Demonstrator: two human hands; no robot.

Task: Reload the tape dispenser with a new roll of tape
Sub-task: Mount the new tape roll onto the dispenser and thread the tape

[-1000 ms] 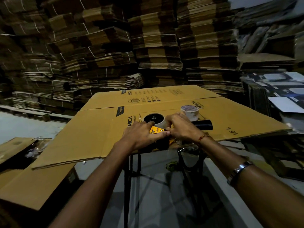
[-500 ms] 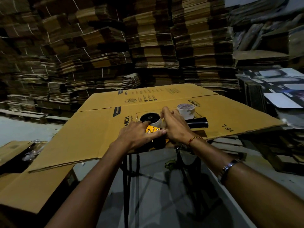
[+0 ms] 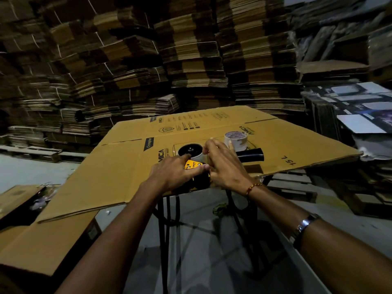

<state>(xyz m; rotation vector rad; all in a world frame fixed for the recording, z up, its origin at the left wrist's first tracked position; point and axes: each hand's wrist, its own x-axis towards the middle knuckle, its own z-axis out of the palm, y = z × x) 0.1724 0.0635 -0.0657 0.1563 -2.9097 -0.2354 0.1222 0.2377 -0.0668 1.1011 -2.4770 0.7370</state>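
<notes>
The dispenser [image 3: 196,166] lies on a flattened carton [image 3: 118,166] printed "Crompton" and "15 L". The left hand [image 3: 171,175] presses it flat-fingered; the right hand [image 3: 224,166] pinches at its spool. The spare roll [image 3: 235,141] stands just behind the dispenser.

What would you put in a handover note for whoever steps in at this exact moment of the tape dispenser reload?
Left hand: pressing the tape dispenser flat on the cardboard sheet, fingers over its yellow plate.
Right hand: fingers at the roll on the hub; whether it grips anything is unclear.
Spare tape roll: standing just beyond, beside the dispenser's black handle.
Done: a roll sits on the hub.
Left: apparently threading the tape through to the front; that end is hidden under the hands.
</notes>
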